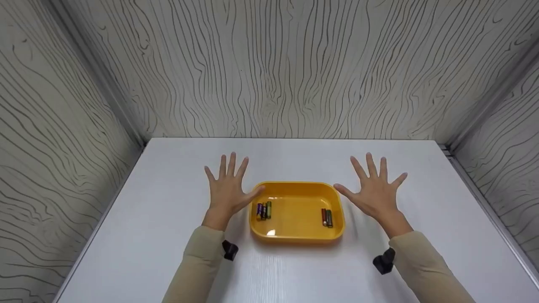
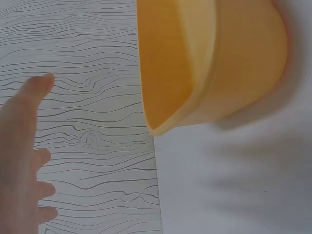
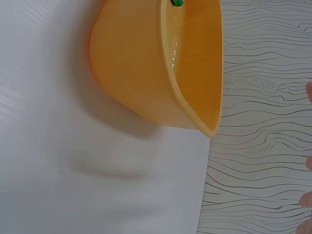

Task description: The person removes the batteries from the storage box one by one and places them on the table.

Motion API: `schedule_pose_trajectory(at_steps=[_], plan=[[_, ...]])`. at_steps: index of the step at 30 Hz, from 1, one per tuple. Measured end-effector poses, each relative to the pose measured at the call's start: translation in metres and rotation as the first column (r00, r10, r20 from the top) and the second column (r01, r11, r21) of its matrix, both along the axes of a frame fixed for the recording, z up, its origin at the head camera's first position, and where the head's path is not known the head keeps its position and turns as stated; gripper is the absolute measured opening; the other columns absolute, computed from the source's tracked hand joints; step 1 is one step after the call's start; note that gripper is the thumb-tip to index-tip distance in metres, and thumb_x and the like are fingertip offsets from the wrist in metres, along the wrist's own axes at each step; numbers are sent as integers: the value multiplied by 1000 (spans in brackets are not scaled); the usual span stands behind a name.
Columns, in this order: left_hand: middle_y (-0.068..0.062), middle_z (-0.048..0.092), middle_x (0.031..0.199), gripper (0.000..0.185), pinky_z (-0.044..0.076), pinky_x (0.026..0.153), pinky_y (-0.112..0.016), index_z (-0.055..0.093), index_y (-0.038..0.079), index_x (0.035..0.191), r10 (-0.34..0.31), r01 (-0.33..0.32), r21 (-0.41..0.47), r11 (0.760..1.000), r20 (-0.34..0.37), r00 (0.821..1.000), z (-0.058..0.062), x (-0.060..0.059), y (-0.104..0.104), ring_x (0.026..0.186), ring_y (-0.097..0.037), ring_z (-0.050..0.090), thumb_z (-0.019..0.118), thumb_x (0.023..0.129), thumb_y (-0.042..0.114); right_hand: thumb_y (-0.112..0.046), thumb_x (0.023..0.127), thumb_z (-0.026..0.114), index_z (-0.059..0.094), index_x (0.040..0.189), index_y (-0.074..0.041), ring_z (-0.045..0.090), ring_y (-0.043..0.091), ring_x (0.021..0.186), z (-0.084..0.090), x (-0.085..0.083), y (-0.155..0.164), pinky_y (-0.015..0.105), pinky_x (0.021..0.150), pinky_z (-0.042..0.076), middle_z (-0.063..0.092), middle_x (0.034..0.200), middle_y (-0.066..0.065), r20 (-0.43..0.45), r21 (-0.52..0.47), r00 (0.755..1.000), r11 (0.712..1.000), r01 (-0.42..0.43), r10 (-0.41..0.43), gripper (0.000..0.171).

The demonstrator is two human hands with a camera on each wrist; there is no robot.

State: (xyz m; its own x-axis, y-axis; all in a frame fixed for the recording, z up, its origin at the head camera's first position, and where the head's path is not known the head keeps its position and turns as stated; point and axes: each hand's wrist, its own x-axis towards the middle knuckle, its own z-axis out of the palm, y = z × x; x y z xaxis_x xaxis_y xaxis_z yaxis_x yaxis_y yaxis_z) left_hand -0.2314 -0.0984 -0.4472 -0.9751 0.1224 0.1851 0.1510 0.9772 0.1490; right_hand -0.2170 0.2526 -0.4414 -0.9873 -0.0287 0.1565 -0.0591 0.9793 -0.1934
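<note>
Yellow plastic tray [image 1: 297,191] sits on the white table [image 1: 168,261], directly between the two hands. Left hand [image 1: 227,191] is spread wide, fingers straight and fanned, holding nothing; its thumb reaches toward the tray's near-left rim, touching or just short of it, cannot tell which. Right hand [image 1: 376,191] mirrors it on the other side, fingers splayed, empty, thumb tip just beside the tray's right rim. Inside the tray, a small cluster of batteries [image 1: 264,210] lies against the wall nearest the left hand; a second pair of batteries [image 1: 327,217] lies against the wall nearest the right hand. Both groups lie flat, side by side. Beige sleeves [image 1: 198,261] cover both forearms. Wrist views show only the tray's outer wall, close to each hand. Grey wood-grain panels [image 1: 269,63] enclose the table beyond the fingertips and to both sides.
</note>
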Motion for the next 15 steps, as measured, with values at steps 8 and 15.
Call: schedule_pose_trajectory(at_steps=[8, 15], plan=[[-10, 23, 162, 83, 7, 117, -72, 28, 29, 152, -21, 19, 38, 999, 44, 999, -4, 5, -2, 152, -33, 16, 45, 84, 74, -74, 85, 43, 15, 155, -22, 17, 50, 145, -1, 3, -2, 78, 109, 15, 17, 161, 22, 66, -27, 998, 1000, -9, 11, 92], [-10, 40, 155, 71, 14, 118, -69, 38, 26, 148, -64, 51, 188, 981, 65, 996, -16, 11, -3, 146, -34, 32, 51, 89, 62, -58, 91, 53, 25, 152, -13, 39, 46, 134, -4, 8, -5, 68, 103, 38, 38, 150, 25, 38, -138, 997, 989, -60, 66, 81]])
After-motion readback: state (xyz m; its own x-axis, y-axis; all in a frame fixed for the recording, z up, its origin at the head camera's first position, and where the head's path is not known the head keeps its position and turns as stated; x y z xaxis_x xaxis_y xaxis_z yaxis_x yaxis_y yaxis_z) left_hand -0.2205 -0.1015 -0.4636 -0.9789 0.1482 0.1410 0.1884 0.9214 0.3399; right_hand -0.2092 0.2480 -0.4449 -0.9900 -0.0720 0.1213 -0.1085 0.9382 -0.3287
